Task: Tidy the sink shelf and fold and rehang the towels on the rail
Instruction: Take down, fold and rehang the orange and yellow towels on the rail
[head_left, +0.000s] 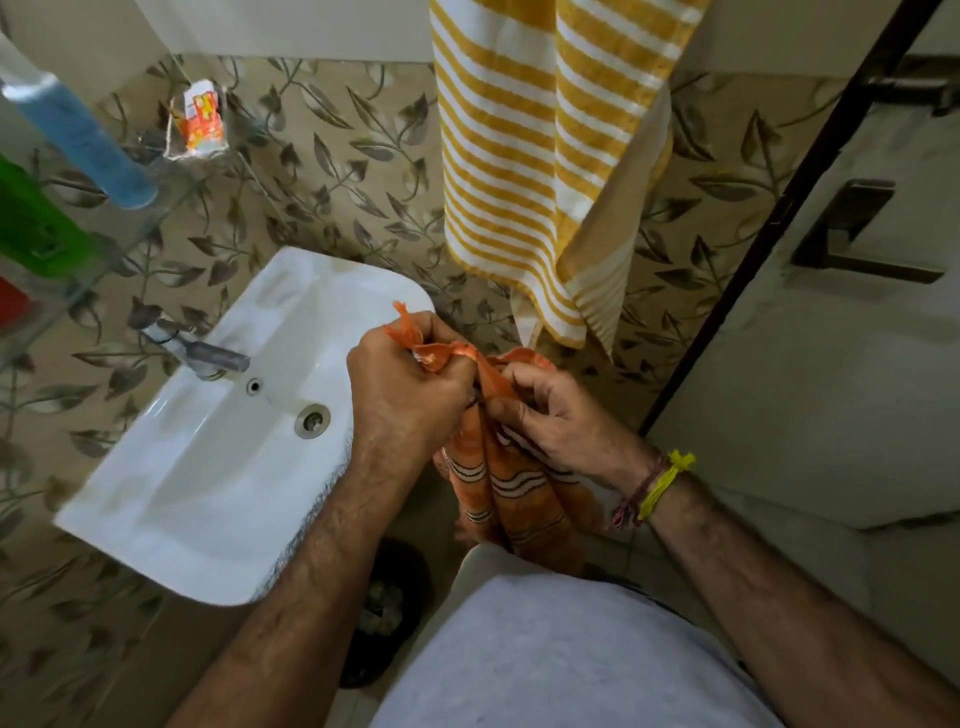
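Note:
An orange towel (511, 488) with dark and white wavy stripes hangs bunched in front of me, just right of the sink. My left hand (402, 387) grips its top edge, and a corner sticks up past the fingers. My right hand (558, 421) pinches the same edge close beside it. A yellow-and-white striped towel (530, 156) hangs down the wall above both hands; its rail is out of view. The glass sink shelf (104, 249) at the left holds a blue bottle (78, 135), a green bottle (36, 223) and a small orange-and-white packet (200, 122).
The white sink (208, 467) with its metal tap (200, 351) lies below the shelf. A dark-framed door (805, 364) with a lever handle (857, 228) stands at the right. A dark round bin (387, 613) sits on the floor under the sink's edge.

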